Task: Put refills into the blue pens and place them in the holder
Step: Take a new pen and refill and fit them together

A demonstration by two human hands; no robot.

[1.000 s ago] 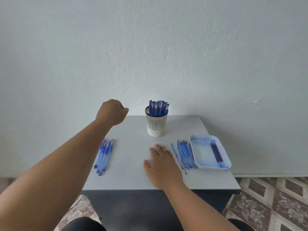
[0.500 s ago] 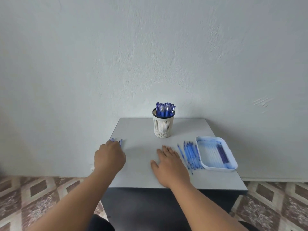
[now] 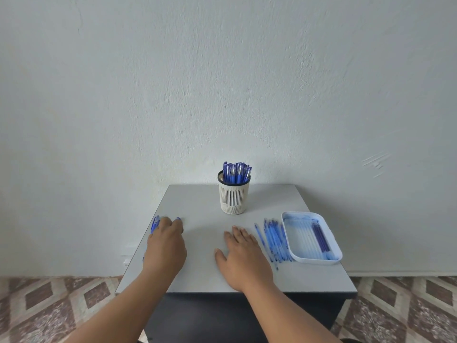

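Blue capped pens fill the holder; right of it, a tray holds refills; right hand flat, left hand covering pens, grip indiscernible.

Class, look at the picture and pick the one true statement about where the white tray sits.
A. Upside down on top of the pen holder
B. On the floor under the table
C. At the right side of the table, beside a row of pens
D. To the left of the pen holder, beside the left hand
C: the white tray lies on the table's right side, next to the row of pens, right of the pen holder.
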